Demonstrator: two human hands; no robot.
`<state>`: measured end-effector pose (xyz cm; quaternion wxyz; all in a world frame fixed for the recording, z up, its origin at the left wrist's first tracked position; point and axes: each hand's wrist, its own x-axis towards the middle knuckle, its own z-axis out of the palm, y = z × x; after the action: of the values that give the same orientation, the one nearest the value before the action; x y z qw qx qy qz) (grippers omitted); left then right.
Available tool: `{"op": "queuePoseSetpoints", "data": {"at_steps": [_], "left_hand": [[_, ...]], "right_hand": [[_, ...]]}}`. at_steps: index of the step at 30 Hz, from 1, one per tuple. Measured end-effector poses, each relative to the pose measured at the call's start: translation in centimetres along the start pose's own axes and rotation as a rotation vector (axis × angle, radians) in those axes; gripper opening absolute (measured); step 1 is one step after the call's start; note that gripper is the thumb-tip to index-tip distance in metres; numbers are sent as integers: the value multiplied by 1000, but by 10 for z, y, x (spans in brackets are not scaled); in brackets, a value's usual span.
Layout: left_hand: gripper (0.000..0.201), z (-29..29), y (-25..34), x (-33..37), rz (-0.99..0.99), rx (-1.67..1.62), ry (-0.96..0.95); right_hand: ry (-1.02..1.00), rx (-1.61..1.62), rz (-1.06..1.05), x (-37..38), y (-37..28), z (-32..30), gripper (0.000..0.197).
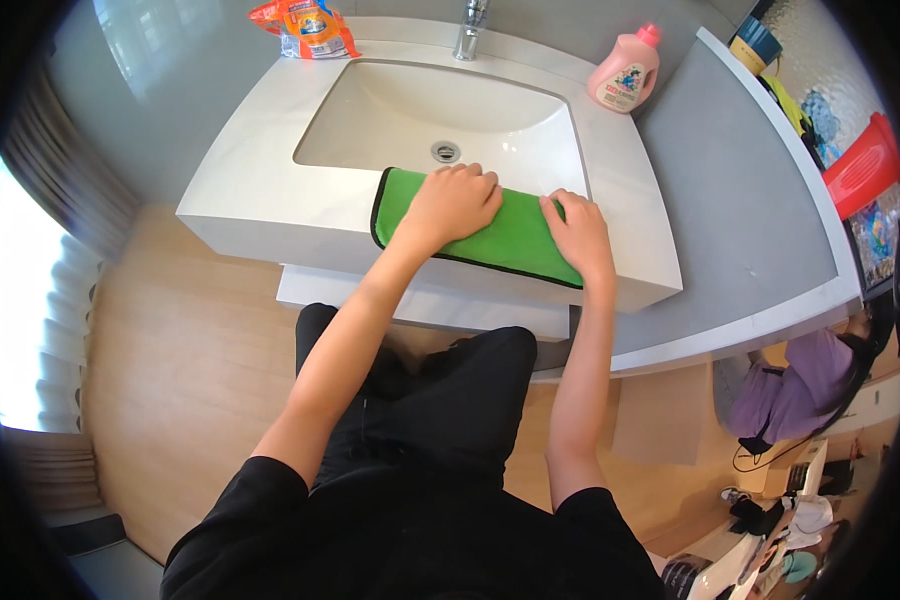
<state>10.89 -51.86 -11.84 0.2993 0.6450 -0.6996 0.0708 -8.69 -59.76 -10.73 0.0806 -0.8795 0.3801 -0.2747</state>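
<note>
A green cloth (505,238) with black edging lies folded in a long strip over the front edge of the white sink counter (270,195). My left hand (454,206) is on its left half, fingers curled down at the cloth's far edge. At the right end, my right hand (581,236) bends over the cloth, its thumb and fingers close together. Both hands touch the cloth; their fingertips are partly hidden. Just beyond the cloth is the white basin (400,105) with a round metal drain (446,151).
A chrome faucet (469,35) rises behind the basin. An orange and blue packet (315,32) stands at the back left, a pink bottle (625,72) at the back right. A grey partition (735,180) borders the right side, with a red container (863,168) beyond. Another person (800,375) is farther right.
</note>
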Motion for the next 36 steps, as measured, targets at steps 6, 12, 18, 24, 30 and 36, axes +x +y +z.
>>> {"op": "queuePoseSetpoints", "data": {"at_steps": [6,12,18,24,30,36], "left_hand": [[21,-5,2,-8,1,-4,36],[20,-5,5,-9,1,14,31],[21,-6,4,-10,-2,0,25],[20,-10,-5,-9,6,-106,12],[18,-17,-23,-10,15,-221,-6],[19,-46,-72,-26,-41,-254,-12]], "right_hand": [[57,-98,35,-4,-9,-1,31],[107,-79,9,-5,-6,1,27],[94,-63,7,-6,-13,-2,24],[114,-166,-81,-4,-16,4,23],[43,-228,-53,2,-31,16,26],[28,-195,-121,16,-77,45,26]]}}
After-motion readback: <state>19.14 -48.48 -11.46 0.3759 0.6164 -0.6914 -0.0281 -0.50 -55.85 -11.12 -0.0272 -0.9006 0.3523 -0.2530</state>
